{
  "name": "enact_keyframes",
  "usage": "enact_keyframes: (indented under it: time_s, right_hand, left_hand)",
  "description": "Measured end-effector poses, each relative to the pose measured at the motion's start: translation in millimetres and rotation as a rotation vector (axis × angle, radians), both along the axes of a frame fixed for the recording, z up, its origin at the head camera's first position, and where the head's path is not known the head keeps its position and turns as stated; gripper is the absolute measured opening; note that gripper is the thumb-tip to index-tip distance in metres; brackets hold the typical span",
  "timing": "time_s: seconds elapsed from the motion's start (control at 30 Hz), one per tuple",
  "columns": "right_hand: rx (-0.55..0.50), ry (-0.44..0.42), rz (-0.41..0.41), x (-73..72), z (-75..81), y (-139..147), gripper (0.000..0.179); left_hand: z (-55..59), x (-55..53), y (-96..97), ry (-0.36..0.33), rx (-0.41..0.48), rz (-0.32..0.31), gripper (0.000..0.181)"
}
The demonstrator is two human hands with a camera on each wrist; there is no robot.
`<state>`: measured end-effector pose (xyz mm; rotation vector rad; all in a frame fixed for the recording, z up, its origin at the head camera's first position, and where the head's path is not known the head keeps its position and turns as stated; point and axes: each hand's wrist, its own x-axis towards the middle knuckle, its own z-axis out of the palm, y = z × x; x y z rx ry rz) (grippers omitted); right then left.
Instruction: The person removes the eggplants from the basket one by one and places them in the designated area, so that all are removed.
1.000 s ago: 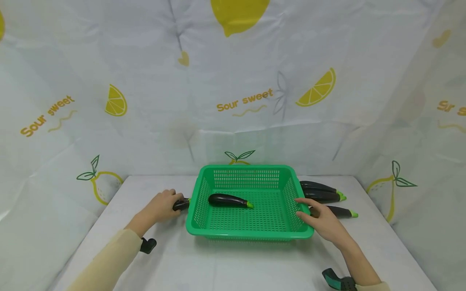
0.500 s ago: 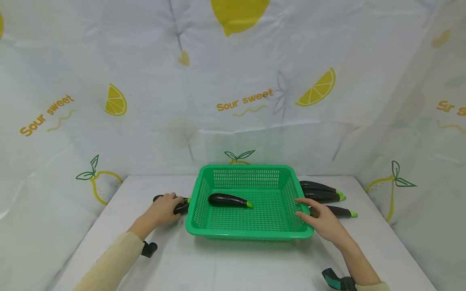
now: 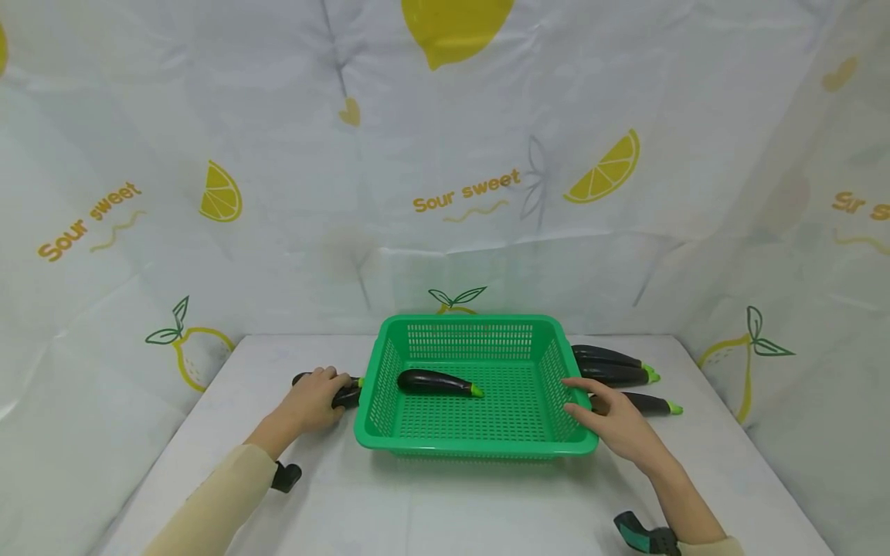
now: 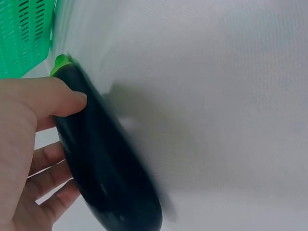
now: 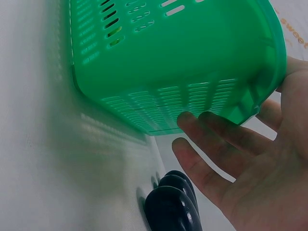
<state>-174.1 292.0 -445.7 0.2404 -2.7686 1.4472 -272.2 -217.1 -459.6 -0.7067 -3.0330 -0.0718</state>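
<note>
My left hand is left of the green plastic basket. It holds a dark purple eggplant, thumb on one side and fingers on the other, the green stem pointing toward the basket. Beyond that hand, the end of an eggplant shows in the head view, partly covered by the fingers. On the basket's right side, my right hand grips the rim, thumb and forefinger over it and the other fingers along the outer wall. One eggplant with a green stem lies inside the basket.
Right of the basket, three more eggplants lie on the white table: two side by side at the back and one nearer eggplant partly behind the right hand. A white lemon-print cloth hangs behind.
My left hand has shifted slightly, and an eggplant end has come into sight beyond it. The basket, the eggplant inside it and my right hand stay in place.
</note>
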Motion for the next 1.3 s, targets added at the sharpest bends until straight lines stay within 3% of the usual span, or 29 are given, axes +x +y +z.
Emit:
enact_keyframes:
  time_s: [0.3, 0.6, 0.87, 1.3]
  right_hand:
    - [-0.01, -0.001, 0.014, 1.2, 1.4, -1, 0.055]
    - [0.002, -0.003, 0.009, 1.6, 3.2, -1, 0.055]
    - [0.012, 0.002, -0.007, 1.3, 2.0, 0, 0.055]
    - [0.008, 0.005, 0.004, -0.3, 0.2, 0, 0.055]
  left_hand:
    - [0.0, -0.5, -3.5, 0.026, -0.003, -0.009, 0.03]
    - [0.6, -1.1, -4.5, 0.048, -0.001, -0.007, 0.031]
    - [19.3, -0.2, 3.0, 0.076, 0.054, -0.027, 0.02]
    - [59.5, 4.0, 16.5, 0.207, 0.151, -0.12, 0.012]
